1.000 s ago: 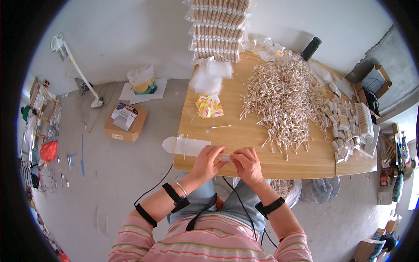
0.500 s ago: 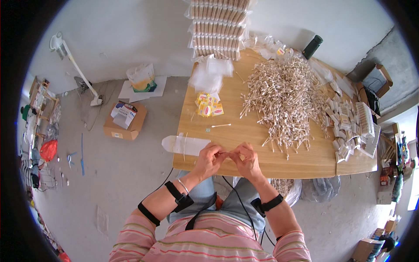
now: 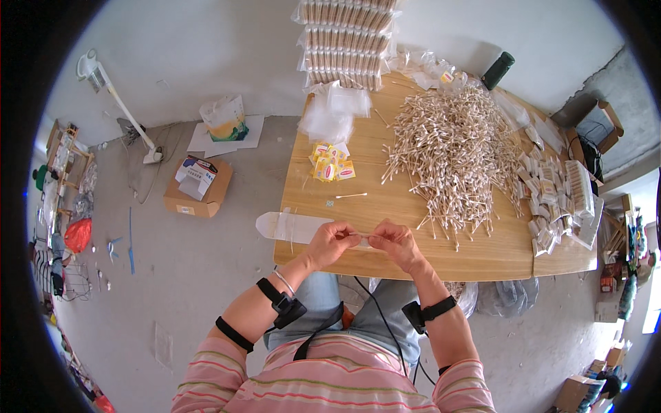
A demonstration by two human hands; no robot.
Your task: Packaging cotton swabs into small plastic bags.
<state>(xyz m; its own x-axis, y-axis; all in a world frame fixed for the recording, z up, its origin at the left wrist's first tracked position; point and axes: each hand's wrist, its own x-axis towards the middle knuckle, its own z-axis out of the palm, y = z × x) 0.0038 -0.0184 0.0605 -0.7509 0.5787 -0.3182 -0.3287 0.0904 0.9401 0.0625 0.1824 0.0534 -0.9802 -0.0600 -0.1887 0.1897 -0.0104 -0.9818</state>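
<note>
at the left edge of the surface (image 3: 441,265), a long flat white strip with a tapered end (image 3: 311,227) juts past the rim. just right of it, the left hand (image 3: 333,242) pinches, thumb to finger, one side of a small, thin, see-through piece (image 3: 365,241), apparently plastic. the right hand (image 3: 394,244) pinches its other side, so the piece sits between both sets of fingertips, over the near part of the surface. the step in hand looks like fine two-handed fingertip work on this piece; the next move seems to call for a light, even grip from both sides. well beyond the right hand lies a broad heap of white-tipped wooden cotton swabs (image 3: 454,165), with small clear packs of swabs (image 3: 545,196) further right.

the strip's right end meets the left hand in view, so contact is hard to judge. fingertips cover much of the piece; its full shape, and whether it holds anything, cannot be told. rightmost, the packs overlap and hide one another.
</note>
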